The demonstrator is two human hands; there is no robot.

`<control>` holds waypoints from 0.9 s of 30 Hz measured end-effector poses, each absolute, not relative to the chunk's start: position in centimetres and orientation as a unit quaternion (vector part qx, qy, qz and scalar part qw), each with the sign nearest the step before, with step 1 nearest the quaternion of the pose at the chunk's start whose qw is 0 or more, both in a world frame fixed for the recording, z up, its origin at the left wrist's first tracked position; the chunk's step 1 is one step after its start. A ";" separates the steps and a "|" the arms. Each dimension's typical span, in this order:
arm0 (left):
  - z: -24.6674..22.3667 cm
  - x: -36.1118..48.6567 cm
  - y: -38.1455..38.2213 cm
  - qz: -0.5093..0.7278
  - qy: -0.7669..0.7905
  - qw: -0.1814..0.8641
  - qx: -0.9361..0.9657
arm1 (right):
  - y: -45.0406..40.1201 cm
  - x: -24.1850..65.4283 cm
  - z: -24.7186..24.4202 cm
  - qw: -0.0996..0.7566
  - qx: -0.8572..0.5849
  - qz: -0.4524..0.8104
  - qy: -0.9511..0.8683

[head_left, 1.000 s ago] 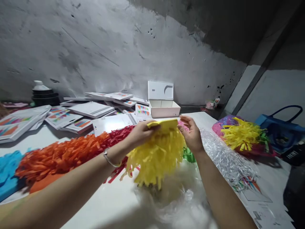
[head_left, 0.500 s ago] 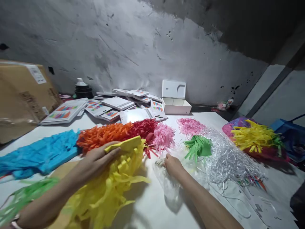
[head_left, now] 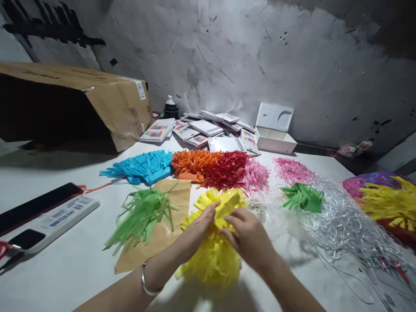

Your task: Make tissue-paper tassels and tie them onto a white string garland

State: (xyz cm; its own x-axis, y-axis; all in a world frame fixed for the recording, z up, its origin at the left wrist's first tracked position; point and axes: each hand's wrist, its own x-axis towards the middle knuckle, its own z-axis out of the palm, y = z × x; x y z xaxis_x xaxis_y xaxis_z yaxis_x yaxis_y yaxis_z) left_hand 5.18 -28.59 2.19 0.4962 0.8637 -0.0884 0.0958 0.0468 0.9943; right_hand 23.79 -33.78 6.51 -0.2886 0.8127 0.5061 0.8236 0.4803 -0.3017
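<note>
A yellow tissue-paper tassel bundle (head_left: 212,262) with cut fringes is in front of me. My left hand (head_left: 199,229) lies along its left side and grips it near the top, thumb uppermost. From the right, my right hand (head_left: 251,236) reaches to the upper part of the bundle with bent fingers pinched together. Whatever is between those fingertips is hidden. Just behind the right hand, a clear plastic bag (head_left: 258,210) with small pieces in it is partly covered. Left of the bundle, a green tassel (head_left: 143,212) rests on brown paper (head_left: 180,201).
Blue (head_left: 146,167), orange (head_left: 195,160), red (head_left: 227,169) and pink fringes (head_left: 256,175) form a row behind. Silver strands (head_left: 341,221) and a dark green tassel (head_left: 303,197) lie right. A power strip (head_left: 61,219), cardboard box (head_left: 126,112), flat packages (head_left: 208,128) and white box (head_left: 276,141) surround them.
My right hand has left the plastic bag and moved to the yellow tassel. The tassel, in my left hand, is now in front of me. My view has turned left.
</note>
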 end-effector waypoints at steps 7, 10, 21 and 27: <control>2.2 4.6 -30.3 0.304 0.372 0.692 0.540 | -35.6 19.9 4.4 0.404 -0.520 -0.053 -0.750; 2.1 4.2 -30.4 0.298 0.373 0.698 0.533 | -36.0 20.1 4.2 0.387 -0.509 -0.077 -0.765; 2.4 4.1 -30.2 0.304 0.355 0.578 0.669 | -35.8 21.6 4.1 0.493 -0.557 0.240 -0.623; 2.9 4.3 -29.7 0.281 0.369 0.520 0.717 | -35.8 22.6 4.4 0.472 -0.534 0.142 -0.687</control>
State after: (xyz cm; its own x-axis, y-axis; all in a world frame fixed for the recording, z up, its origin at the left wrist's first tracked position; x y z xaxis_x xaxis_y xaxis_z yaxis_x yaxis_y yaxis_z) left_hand 4.30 -29.73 2.87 0.5694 0.8218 0.0194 0.2366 -0.1865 0.9535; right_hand 22.62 -35.82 4.38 0.0166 0.8676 0.4970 0.5996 0.3891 -0.6994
